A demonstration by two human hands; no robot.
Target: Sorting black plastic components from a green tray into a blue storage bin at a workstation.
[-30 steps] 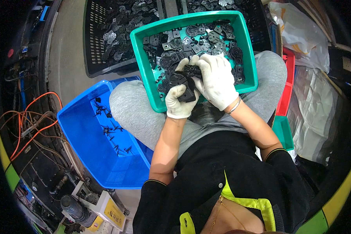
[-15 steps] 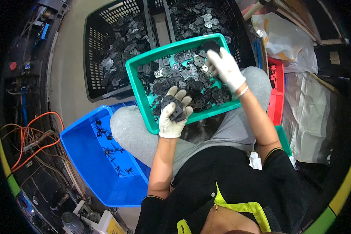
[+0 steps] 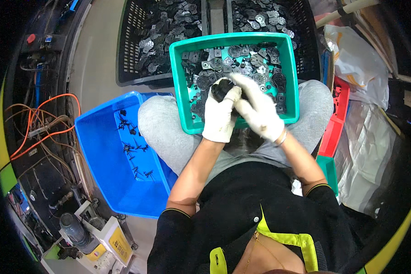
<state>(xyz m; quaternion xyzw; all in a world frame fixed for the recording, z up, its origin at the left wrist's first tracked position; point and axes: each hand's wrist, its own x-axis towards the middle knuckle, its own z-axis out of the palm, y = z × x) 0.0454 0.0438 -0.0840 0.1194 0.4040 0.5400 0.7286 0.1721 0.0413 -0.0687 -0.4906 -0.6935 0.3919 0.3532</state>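
Note:
Both my hands wear white gloves and meet over the near side of a green tray (image 3: 235, 40) on my lap. My left hand (image 3: 220, 119) is closed round a black plastic part (image 3: 222, 90), which shows above its thumb. My right hand (image 3: 261, 114) presses against it from the right, fingers bent over a dark piece between the hands. That piece is mostly covered and slightly blurred, so its shape is unclear. Loose flat black and grey plastic parts (image 3: 278, 81) lie spread in the tray around and beyond my hands.
Behind the tray stand black slatted crates (image 3: 131, 50) heaped with similar parts. At my left, a blue bin (image 3: 141, 201) holds several thin black pieces. A red tray (image 3: 332, 132), a small green container (image 3: 326, 171) and plastic sacks (image 3: 360, 68) are at my right. Orange cables hang by the machine on the left.
My right hand has come from the tray's far right corner, a dark part at its fingers, to meet my left hand. The left hand has closed more round its part. The whole view has shifted.

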